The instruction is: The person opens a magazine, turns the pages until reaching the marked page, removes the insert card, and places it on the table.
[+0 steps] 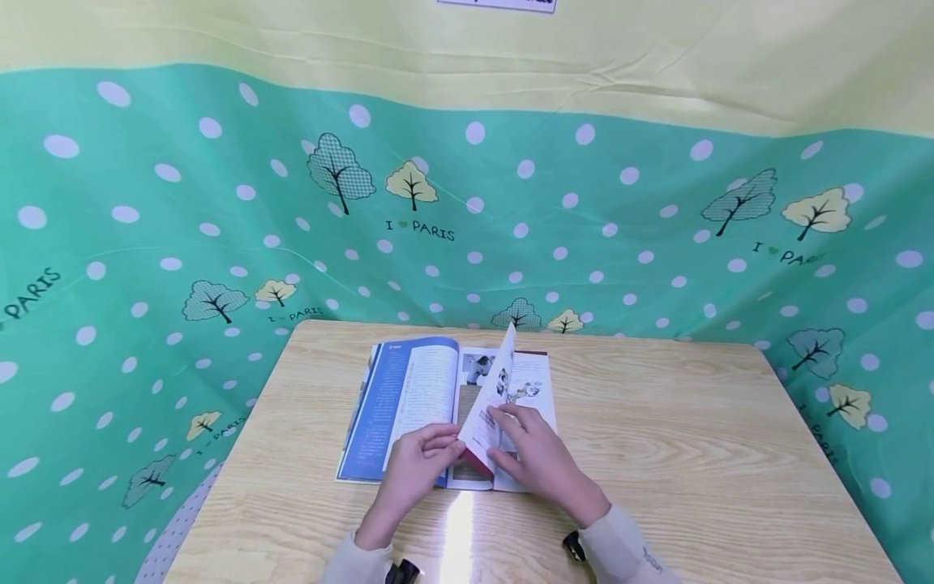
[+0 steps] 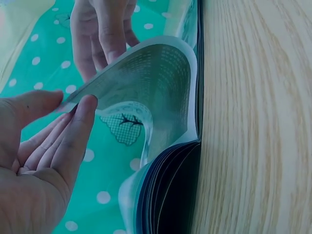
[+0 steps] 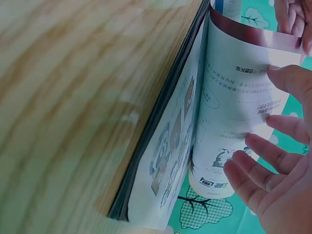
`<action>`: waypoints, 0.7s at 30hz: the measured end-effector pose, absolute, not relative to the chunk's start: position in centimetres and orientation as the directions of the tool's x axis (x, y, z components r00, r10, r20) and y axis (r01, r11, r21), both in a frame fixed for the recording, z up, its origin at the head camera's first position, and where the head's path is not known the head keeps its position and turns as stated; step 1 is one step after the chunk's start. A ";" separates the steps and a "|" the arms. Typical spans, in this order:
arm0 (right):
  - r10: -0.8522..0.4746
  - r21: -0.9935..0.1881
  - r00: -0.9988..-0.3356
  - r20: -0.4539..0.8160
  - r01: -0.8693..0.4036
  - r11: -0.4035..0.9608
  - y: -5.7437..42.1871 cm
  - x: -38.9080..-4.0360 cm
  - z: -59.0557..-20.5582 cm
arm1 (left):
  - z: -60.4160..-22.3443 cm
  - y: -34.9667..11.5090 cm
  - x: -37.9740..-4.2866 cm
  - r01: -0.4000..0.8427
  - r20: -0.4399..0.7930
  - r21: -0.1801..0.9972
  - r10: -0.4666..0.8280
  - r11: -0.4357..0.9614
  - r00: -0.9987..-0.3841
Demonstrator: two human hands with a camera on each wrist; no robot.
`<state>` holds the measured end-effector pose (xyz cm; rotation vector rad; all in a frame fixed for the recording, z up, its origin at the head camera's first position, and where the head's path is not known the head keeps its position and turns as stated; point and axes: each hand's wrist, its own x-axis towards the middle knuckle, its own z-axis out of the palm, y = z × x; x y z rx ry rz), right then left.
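Note:
An open magazine (image 1: 425, 389) lies on the wooden table, its left side showing a blue-bordered text page. One page (image 1: 485, 414) stands raised near the spine, curving upward. My left hand (image 1: 419, 466) pinches that page's near edge between thumb and index finger, as the left wrist view of the hand (image 2: 41, 161) also shows. On the page's other face, my right hand (image 3: 278, 170) has its fingers spread and fairly straight, the thumb and fingertips at the printed surface. Pictures and text show on the pages beneath. The right hand partly covers the right-hand page in the head view.
The light wood table (image 1: 679, 454) extends to both sides of the magazine, with a bright reflection near its front edge. Behind it hangs a green dotted curtain (image 1: 496, 219) with tree prints. Both wrists wear dark devices at the sleeve cuffs.

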<state>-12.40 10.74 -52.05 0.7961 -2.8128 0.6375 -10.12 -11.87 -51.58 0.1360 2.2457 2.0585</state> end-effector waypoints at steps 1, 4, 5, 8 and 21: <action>-0.464 -0.359 -0.849 0.252 -0.527 0.770 10.7 -12.4 -52.1 | -51.6 -11.8 -10.1 -0.007 -0.018 0.996 0.128 0.085 -0.992; -0.460 -0.356 -0.852 0.250 -0.522 0.775 10.7 -12.4 -52.1 | -51.7 -11.9 -10.2 -0.037 -0.045 0.997 0.125 0.071 -0.991; -0.458 -0.356 -0.852 0.252 -0.522 0.775 10.7 -12.3 -52.1 | -51.6 -11.9 -10.2 -0.045 -0.053 0.997 0.120 0.067 -0.991; -0.453 -0.356 -0.855 0.253 -0.517 0.779 10.8 -12.3 -52.0 | -51.6 -12.2 -10.2 -0.059 -0.064 0.997 0.100 0.046 -0.993; -0.433 -0.336 -0.880 0.195 -0.474 0.813 12.4 -12.2 -52.0 | -50.9 -17.1 -9.8 -0.105 -0.099 0.993 -0.113 0.055 -0.989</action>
